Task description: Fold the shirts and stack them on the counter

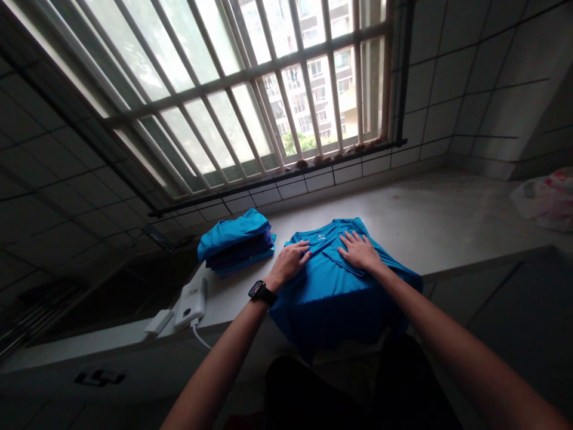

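A blue T-shirt [331, 280] lies spread on the counter, its neckline toward the window and its lower part hanging over the front edge. Its sleeves appear folded inward over the body. My left hand [290, 261] rests on the shirt's left side, fingers stretched out; a black watch is on that wrist. On the right, my right hand [359, 251] lies flat with fingers spread on the folded sleeve. Left of the shirt sits a stack of folded clothes [239, 242], bright blue on top with darker blue layers below.
A white power bank [191, 303] with a cable lies near the counter's front edge, beside a small white block [159, 322]. Further left is a dark sink [120, 286]. A plastic bag [548, 199] lies far right on the counter [447, 209]. Behind stands a barred window [250, 77].
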{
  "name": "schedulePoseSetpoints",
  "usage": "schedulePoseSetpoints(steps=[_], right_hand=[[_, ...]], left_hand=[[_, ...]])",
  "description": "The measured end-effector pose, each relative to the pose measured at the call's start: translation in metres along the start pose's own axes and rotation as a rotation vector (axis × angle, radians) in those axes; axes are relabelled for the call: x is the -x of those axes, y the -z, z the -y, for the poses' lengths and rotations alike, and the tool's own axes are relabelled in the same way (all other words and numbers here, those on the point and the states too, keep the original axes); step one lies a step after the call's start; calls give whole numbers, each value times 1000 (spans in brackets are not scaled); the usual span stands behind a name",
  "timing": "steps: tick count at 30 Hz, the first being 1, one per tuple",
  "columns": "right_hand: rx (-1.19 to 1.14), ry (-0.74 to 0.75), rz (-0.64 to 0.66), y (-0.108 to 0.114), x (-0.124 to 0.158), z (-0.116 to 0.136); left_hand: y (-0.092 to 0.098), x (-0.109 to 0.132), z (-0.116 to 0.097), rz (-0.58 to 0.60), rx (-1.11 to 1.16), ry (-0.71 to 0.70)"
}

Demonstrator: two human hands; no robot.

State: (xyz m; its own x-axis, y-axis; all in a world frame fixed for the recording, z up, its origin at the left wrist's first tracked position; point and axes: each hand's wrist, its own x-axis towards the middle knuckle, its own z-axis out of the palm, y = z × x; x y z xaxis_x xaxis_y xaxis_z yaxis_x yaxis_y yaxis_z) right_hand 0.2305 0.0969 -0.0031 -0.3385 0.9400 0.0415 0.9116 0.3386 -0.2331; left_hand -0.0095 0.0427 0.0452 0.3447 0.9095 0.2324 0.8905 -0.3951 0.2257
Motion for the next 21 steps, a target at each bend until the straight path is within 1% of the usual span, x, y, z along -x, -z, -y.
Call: schedulePoseSetpoints(steps=[2, 3, 4, 6, 9, 11, 13, 15, 17, 21], right_hand=[[5, 0, 0, 0, 0, 0], [7, 0, 0, -1, 0, 0], [9, -1, 0, -1, 0, 0], [10, 0, -2, -1, 0, 0], [8, 2, -9, -1, 0, 0], [7, 2, -9, -1, 0, 0], [8, 4, -8, -2, 0, 0], [11, 3, -9, -2, 0, 0], [13, 1, -12, -2, 0, -1], [19, 6, -6, 1, 1, 0]], left_hand=[[3, -3, -9, -83, 95, -24], [2, -4, -12, -91, 120, -45], [-2, -5, -14, -71, 118, -65], [-14, -4, -13, 26, 47, -70], [-37, 0, -6, 145, -93, -8], [-48, 3, 1, 170, -130, 18], [-53, 2, 8, 173, -140, 44], [-52, -3, 14, 159, -151, 88], [-49, -11, 19, 120, -165, 140], [-34, -23, 23, 8, -217, 245]])
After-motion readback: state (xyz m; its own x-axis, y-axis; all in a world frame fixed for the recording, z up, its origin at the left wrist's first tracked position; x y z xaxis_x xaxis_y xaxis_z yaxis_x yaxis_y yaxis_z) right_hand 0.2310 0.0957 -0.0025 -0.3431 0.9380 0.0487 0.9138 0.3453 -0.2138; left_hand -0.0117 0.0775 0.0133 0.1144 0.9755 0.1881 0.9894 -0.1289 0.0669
